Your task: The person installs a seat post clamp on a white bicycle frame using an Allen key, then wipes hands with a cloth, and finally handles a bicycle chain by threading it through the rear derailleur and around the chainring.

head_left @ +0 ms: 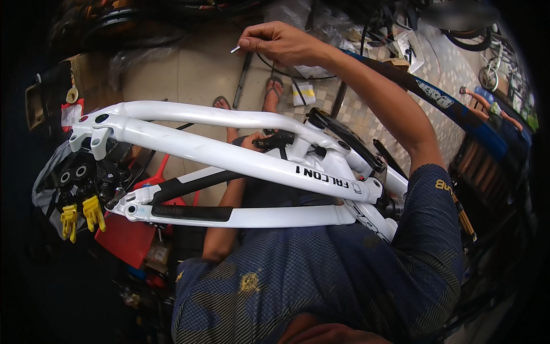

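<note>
A white bicycle frame point(229, 153) with black pads on its lower tubes lies across the view in front of my torso. Above it, toward the far side, my right hand point(281, 45) is raised with the fingers pinched on a small white stick point(235, 50). My left forearm passes behind the frame's tubes. Between the tubes my left hand point(251, 141) shows only in part, its fingers curled next to a dark part point(275, 140) of the frame. What those fingers hold, if anything, is hidden.
Yellow glove-shaped pieces point(93, 213) hang by black parts at the left, near a red plastic piece point(129, 238). A dark blue tube point(435, 94) slants across the right. A white box point(410, 50) stands on the tiled floor. Another person point(492, 106) is at the far right.
</note>
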### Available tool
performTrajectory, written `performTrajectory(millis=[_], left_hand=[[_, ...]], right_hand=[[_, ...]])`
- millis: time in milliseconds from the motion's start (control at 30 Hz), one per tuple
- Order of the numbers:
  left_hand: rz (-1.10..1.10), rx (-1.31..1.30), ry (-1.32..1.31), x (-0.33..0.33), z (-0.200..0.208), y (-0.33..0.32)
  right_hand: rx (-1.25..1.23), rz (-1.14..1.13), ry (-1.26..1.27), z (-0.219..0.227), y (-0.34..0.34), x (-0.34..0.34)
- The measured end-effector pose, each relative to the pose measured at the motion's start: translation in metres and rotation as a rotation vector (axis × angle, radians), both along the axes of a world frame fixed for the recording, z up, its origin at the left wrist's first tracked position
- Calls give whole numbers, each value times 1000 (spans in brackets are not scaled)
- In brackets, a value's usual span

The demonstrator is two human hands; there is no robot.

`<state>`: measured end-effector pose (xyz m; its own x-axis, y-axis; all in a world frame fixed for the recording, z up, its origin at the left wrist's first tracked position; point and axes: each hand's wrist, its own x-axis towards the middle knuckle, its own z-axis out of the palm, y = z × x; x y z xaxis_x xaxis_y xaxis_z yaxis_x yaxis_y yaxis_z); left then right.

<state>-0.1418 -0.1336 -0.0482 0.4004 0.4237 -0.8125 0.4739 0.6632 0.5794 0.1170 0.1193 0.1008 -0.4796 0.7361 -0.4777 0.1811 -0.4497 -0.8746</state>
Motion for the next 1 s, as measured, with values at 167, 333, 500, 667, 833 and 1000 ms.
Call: performTrajectory(millis=[167, 333, 500, 667, 833, 1000], left_hand=[[255, 29, -273, 34, 10, 53], [582, -106, -598, 59, 22, 81], [555, -279, -811, 62, 33, 104], [542, -308, -854, 67, 27, 109], [525, -297, -848, 70, 25, 110], [519, -285, -856, 70, 21, 110]], right_hand=[[-129, 177, 3, -22, 3, -28], [-197, 278, 23, -37, 2, -49], [-236, 359, 34, -31, -4, -60], [-249, 361, 27, -21, -6, -61], [-186, 387, 50, -37, -13, -61], [-13, 416, 6, -52, -19, -66]])
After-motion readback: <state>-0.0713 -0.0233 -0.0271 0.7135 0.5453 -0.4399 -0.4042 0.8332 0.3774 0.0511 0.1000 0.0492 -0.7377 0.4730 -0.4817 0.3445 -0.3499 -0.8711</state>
